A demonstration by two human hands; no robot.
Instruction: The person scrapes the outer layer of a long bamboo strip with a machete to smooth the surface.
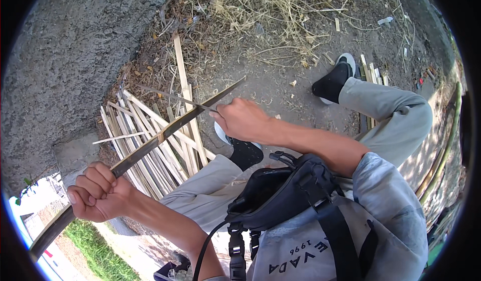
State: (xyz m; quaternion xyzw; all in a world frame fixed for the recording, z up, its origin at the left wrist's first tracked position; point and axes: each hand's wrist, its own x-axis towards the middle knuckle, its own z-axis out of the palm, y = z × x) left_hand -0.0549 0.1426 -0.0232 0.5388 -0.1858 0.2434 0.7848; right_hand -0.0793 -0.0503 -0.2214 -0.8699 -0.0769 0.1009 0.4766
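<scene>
My left hand [100,192] is closed in a fist round a long dark bamboo strip [143,151], which slants from the lower left up toward the middle. A pale brown node rings it partway along. My right hand [244,119] is closed on a knife, its handle hidden in the fingers. The long thin knife blade [168,94] points to the left and crosses the strip near its far end. Beneath the strip lies a pile of pale split slats [150,135] on the ground.
A rough grey wall [75,55] rises at the left. Dry shavings [270,10] litter the ground ahead. More slats [373,75] lie beyond my right foot, and green poles [443,145] at the far right. A black bag [285,191] hangs across my front.
</scene>
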